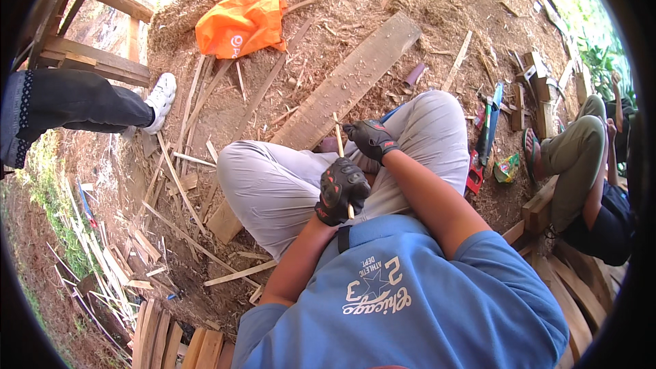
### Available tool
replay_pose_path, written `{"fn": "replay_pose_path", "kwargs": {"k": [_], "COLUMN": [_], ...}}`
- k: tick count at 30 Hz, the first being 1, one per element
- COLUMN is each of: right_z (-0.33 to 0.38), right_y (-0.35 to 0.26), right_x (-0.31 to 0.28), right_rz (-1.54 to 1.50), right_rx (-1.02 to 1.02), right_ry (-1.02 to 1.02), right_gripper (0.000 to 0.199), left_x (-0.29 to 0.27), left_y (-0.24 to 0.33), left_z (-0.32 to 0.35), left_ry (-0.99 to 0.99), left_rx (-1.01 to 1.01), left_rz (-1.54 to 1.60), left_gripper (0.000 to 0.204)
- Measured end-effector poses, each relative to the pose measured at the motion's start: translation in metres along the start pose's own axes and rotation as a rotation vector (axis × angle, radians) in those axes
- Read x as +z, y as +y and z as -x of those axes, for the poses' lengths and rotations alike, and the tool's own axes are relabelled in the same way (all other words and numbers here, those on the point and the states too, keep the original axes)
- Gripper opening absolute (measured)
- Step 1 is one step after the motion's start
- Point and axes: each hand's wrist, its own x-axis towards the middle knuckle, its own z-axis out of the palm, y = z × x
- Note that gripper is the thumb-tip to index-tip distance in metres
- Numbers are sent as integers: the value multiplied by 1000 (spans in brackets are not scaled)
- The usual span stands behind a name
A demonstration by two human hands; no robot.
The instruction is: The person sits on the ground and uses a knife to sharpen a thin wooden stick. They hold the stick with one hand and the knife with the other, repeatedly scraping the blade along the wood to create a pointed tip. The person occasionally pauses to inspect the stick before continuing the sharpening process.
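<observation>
Your left hand (343, 190) grasps a slim wooden stick (339, 142), hiding its middle — whether your right hand (371, 140) grips anything, I cannot tell. Beyond lies a long, debris-flecked plank (362, 78).

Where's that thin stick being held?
Near the head view's centre, the thin stick runs through the left hand, its far end beside the right hand.

We count one left gloved hand (342, 188), one right gloved hand (370, 139), one held stick (339, 140), one wide plank (355, 78) out front, one orange bag (242, 24), one red-handled saw (474, 174), one green packet (507, 168). Loose strips (239, 273): too many to tally.
</observation>
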Motion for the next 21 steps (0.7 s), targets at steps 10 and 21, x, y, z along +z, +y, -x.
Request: {"fn": "replay_pose_path", "kwargs": {"k": [10, 21], "right_z": [4, 1], "right_y": [6, -1], "right_x": [0, -2], "right_rz": [-28, 105], "right_rx": [-85, 3], "right_ry": [-26, -32], "right_gripper": [57, 55], "left_x": [3, 5], "left_y": [-3, -1], "left_z": [2, 4], "left_ry": [27, -45], "left_rx": [71, 106], "left_rz": [-15, -38], "left_gripper": [21, 17]}}
